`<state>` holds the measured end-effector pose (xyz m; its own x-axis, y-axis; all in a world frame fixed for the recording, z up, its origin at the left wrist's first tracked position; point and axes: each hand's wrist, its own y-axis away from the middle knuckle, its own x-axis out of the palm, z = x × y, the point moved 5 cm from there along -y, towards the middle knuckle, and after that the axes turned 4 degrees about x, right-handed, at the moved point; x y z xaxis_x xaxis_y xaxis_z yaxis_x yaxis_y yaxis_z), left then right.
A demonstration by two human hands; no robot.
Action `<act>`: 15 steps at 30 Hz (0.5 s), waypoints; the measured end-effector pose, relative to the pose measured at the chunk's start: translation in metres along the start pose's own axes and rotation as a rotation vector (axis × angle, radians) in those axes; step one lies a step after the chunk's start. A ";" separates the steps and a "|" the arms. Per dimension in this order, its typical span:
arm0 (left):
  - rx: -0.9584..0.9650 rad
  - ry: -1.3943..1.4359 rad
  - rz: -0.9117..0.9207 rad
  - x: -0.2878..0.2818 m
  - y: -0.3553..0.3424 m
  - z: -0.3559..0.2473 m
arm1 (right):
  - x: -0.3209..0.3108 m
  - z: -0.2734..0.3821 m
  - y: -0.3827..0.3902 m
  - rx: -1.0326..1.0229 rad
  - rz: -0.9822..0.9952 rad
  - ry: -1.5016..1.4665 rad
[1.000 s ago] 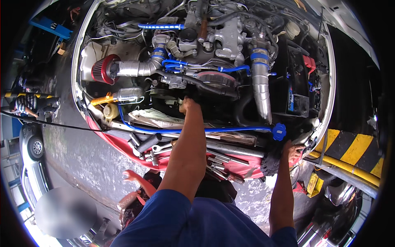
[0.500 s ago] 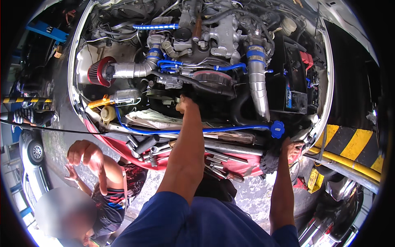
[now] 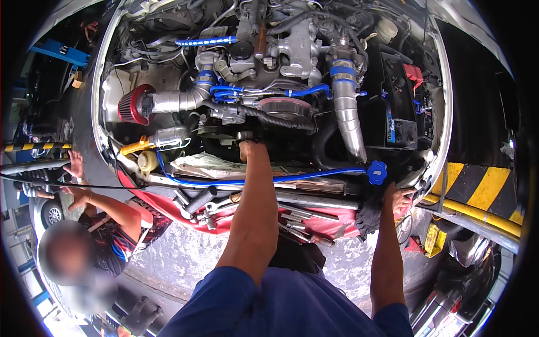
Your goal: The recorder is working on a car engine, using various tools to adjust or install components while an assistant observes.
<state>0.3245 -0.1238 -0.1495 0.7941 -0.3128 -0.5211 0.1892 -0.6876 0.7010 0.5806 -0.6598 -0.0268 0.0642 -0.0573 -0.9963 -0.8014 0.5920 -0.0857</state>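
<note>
My left hand [image 3: 250, 149] reaches down into the engine bay, its fingers curled beside a small round metal pulley [image 3: 245, 135]. What the fingertips hold is hidden. To the left of it sits a grooved belt pulley [image 3: 215, 132]; farther back is a large round fan housing [image 3: 285, 108]. My right hand [image 3: 397, 197] rests on the car's front edge at the right, fingers stretched out, beside a bunched black cloth or glove [image 3: 369, 211]. A blue hose [image 3: 269, 179] crosses in front of the left forearm's far end, near a blue cap [image 3: 377, 172].
Sockets, wrenches and bars [image 3: 303, 216] lie on a red cover [image 3: 163, 203] along the front. A lit work lamp [image 3: 168, 136] sits at left, near a red cone air filter [image 3: 135, 104]. A battery [image 3: 401, 126] stands at right. Another person [image 3: 109, 224] is at the left.
My left hand has shifted slightly toward me, showing more of the small pulley. My right hand stays on the front edge. The other person has moved left, hands now farther from the car.
</note>
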 end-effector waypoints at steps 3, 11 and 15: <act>-0.068 0.220 -0.025 0.002 -0.013 0.005 | 0.002 0.002 0.002 0.012 0.023 0.011; -0.259 0.802 -0.075 0.028 -0.037 0.029 | -0.004 0.002 0.003 0.014 0.025 0.039; -0.349 1.097 -0.111 0.038 -0.043 0.035 | -0.009 0.006 0.008 0.003 0.000 0.037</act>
<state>0.3265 -0.1286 -0.2163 0.8053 0.5929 -0.0049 0.3025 -0.4038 0.8634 0.5772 -0.6497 -0.0186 0.0424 -0.0868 -0.9953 -0.7993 0.5947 -0.0860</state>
